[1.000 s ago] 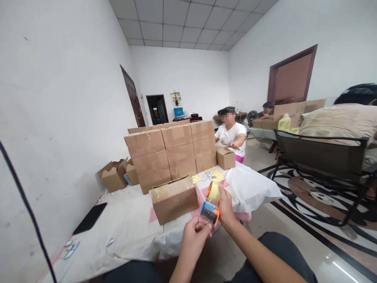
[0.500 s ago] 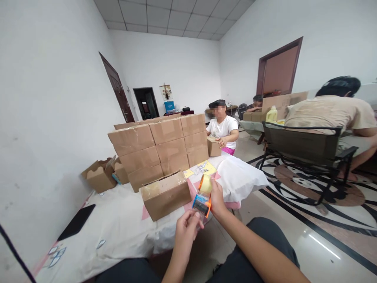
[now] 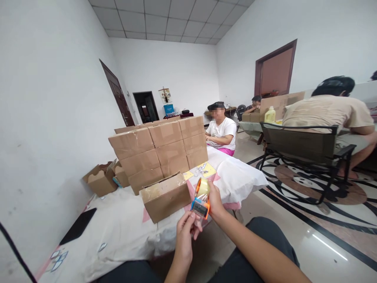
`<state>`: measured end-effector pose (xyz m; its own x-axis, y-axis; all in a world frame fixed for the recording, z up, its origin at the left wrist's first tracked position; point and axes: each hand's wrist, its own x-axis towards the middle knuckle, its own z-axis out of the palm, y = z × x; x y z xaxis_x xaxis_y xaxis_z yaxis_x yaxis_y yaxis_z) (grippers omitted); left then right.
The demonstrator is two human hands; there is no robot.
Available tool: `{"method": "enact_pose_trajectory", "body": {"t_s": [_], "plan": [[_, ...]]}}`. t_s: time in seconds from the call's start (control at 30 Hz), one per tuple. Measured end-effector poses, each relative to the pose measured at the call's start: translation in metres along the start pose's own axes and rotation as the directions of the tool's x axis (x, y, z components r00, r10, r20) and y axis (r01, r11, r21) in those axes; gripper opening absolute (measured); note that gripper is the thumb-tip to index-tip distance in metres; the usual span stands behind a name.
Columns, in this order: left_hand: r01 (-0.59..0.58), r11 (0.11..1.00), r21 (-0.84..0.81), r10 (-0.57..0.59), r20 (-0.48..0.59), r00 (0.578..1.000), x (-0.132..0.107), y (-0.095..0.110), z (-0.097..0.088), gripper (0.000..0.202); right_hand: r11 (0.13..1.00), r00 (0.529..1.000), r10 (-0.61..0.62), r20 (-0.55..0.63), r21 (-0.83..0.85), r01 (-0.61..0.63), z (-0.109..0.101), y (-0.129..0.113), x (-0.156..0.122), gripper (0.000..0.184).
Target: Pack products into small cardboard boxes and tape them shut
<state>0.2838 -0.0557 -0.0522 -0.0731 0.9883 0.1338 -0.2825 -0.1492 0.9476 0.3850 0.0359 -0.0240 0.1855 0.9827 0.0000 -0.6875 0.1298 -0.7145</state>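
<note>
My right hand (image 3: 216, 199) is wrapped round an orange and blue tape dispenser (image 3: 201, 207) carrying a roll of yellowish clear tape (image 3: 203, 188). My left hand (image 3: 185, 227) is closed just below the dispenser's front edge, thumb and fingers pinched at the loose end of the tape; the clear strip is hard to make out. Left of the dispenser, a single cardboard box (image 3: 166, 200) sits on the cloth-covered table (image 3: 123, 232), its top showing a seam and some shiny tape. Behind it rises a stack of cardboard boxes (image 3: 169, 147).
Open cardboard boxes (image 3: 101, 181) stand by the left wall. A flat black object (image 3: 79, 226) lies on the table's left side. Across the table sits a person in a white shirt (image 3: 222, 129). To the right, another person (image 3: 326, 110) sits in a black chair (image 3: 299, 143).
The dispenser has tilted and shifted slightly, both hands staying close together. The person across no longer shows the small box beside the stack; their arm is now partly behind the stack.
</note>
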Motion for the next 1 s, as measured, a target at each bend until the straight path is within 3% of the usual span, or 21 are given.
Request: {"method": "enact_pose_trajectory", "body": {"t_s": [0.17, 0.33, 0.47, 0.63, 0.9, 1.0], "plan": [[0.039, 0.999, -0.004, -0.039, -0.044, 0.998, 0.003, 0.000, 0.000, 0.047, 0.996, 0.997, 0.083, -0.004, 0.012, -0.083, -0.003, 0.010, 0.005, 0.032], [0.095, 0.995, 0.003, -0.094, -0.067, 0.993, 0.010, -0.003, -0.002, 0.051, 0.999, 0.994, -0.020, -0.109, -0.037, 0.016, -0.004, 0.008, 0.012, 0.032], [0.162, 0.985, -0.062, -0.162, -0.006, 0.987, 0.010, -0.001, -0.005, 0.050, 0.997, 0.990, -0.073, -0.119, -0.042, 0.068, -0.005, 0.006, 0.013, 0.033], [0.188, 0.975, -0.121, -0.180, 0.074, 0.981, 0.008, 0.002, -0.007, 0.050, 1.000, 0.998, 0.005, -0.068, -0.007, -0.006, -0.006, 0.013, 0.014, 0.029], [0.274, 0.943, -0.188, -0.269, 0.052, 0.962, 0.012, 0.001, -0.010, 0.054, 0.996, 0.995, 0.078, -0.065, 0.040, -0.076, -0.007, 0.022, 0.017, 0.021], [0.250, 0.952, -0.175, -0.248, 0.037, 0.968, 0.011, 0.003, -0.008, 0.052, 0.983, 0.983, 0.181, -0.016, 0.043, -0.180, -0.010, 0.027, 0.020, 0.023]]}}
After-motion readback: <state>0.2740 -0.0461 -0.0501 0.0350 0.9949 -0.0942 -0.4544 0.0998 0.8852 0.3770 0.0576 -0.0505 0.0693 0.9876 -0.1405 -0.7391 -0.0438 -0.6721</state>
